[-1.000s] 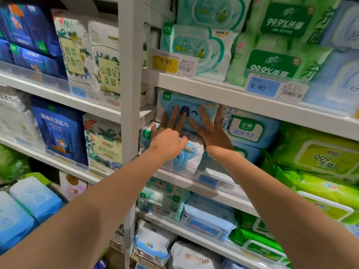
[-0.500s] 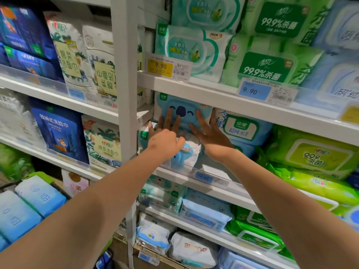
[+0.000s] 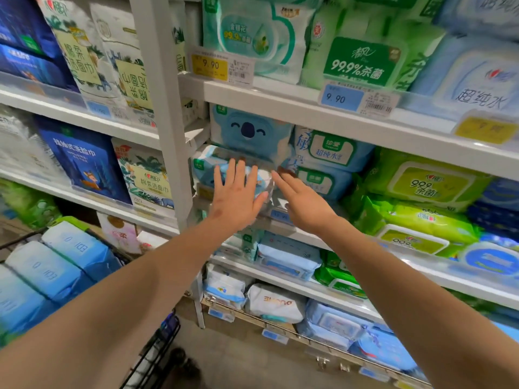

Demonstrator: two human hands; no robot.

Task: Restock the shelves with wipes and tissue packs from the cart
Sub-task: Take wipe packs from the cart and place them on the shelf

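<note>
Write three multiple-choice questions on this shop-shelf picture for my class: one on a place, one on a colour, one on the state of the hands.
1. Where is the koala-face pack?
A. in the cart
B. on a shelf, just right of the white upright
C. on the floor

2. What colour is the 9.90 tag under the green 99.9% pack?
A. blue
B. red
C. black

3. How are the left hand and right hand?
A. clenched in fists
B. each gripping a pack
C. open, fingers straight

Answers:
1 B: it sits above a lower pack, beside the upright.
2 A: the tag's price panel is blue.
3 C: both hands show straight fingers and hold nothing.
</note>
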